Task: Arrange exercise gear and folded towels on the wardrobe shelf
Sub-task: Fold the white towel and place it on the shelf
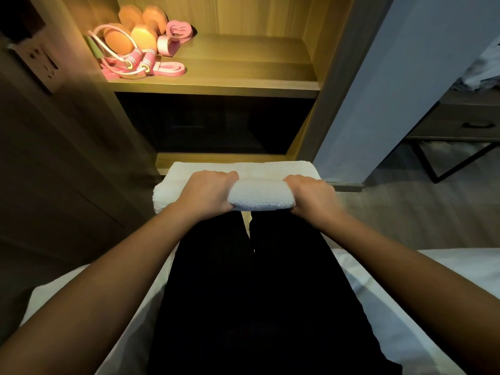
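Observation:
A white towel (259,196) lies across my knees, its near part rolled into a thick bundle. My left hand (208,192) grips the roll's left end, and my right hand (311,197) grips its right end. The rest of the towel lies flat beyond the roll. Up on the lit wardrobe shelf (243,85), at its left side, sit orange dumbbells (132,31), a pink skipping rope (135,59) and pink resistance bands (176,36). The shelf's right half is bare wood.
I sit on a white bed (433,280) facing the wardrobe. A dark lower compartment (216,123) lies under the shelf. A wall socket (44,64) is at left. A grey wall panel (378,90) and a drawer table (470,123) stand at right.

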The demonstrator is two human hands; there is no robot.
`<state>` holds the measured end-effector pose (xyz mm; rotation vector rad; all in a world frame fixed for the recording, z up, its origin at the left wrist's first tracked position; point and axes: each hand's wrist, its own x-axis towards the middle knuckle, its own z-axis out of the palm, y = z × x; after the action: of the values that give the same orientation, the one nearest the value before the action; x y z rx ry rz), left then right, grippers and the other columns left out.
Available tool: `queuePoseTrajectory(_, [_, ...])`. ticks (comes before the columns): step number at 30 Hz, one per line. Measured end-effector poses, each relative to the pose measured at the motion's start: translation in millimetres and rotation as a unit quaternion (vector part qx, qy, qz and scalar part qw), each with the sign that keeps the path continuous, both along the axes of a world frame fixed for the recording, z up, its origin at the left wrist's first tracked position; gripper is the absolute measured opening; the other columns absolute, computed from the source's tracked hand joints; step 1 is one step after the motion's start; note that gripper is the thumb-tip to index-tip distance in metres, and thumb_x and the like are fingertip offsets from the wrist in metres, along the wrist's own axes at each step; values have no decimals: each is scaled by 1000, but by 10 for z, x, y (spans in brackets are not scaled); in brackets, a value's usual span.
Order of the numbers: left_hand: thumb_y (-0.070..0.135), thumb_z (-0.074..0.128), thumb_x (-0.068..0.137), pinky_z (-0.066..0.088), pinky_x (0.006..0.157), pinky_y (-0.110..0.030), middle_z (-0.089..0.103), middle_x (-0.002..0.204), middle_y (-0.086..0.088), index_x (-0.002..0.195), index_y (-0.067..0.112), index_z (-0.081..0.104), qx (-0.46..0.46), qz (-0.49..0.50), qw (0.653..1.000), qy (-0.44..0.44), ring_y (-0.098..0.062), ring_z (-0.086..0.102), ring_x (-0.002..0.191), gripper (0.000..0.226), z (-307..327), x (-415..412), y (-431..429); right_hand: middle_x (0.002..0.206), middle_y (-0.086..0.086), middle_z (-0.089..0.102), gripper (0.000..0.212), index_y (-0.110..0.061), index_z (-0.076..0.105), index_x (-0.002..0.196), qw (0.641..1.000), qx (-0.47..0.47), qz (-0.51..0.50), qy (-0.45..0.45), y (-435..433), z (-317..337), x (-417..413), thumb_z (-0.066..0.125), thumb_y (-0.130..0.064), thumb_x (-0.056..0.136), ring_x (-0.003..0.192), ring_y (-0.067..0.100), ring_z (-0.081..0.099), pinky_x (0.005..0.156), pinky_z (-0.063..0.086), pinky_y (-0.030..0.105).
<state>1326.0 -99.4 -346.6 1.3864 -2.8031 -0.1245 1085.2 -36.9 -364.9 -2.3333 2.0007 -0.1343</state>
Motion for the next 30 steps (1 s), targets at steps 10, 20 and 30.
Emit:
queuePoseTrajectory(10, [51,67,78,52,75,-37,67,95,0,113,25,57,60,-13,997,-39,-25,60,88,45,162,-67,-192,120,1,63,43,-24,57,121,994,102,9,-44,-92,230,-229,69,-40,83,108,27,59,79,47,33])
queuePoseTrajectory(20, [60,64,76,46,86,-37,54,113,2,122,26,52,50,-23,998,-11,-21,51,104,58,170,67,82,122,1,54,64,-22,50,125,990,116,77,-14,-222,264,18,79,-40,71,110,20,49,90,41,32])
queuePoseTrajectory(30, [39,77,72,49,83,-37,62,108,-1,112,21,55,248,-28,967,-44,-21,57,96,49,181,277,-366,114,-2,57,57,-22,52,122,936,325,125,-55,-723,312,-69,79,-38,74,103,19,52,88,47,36])
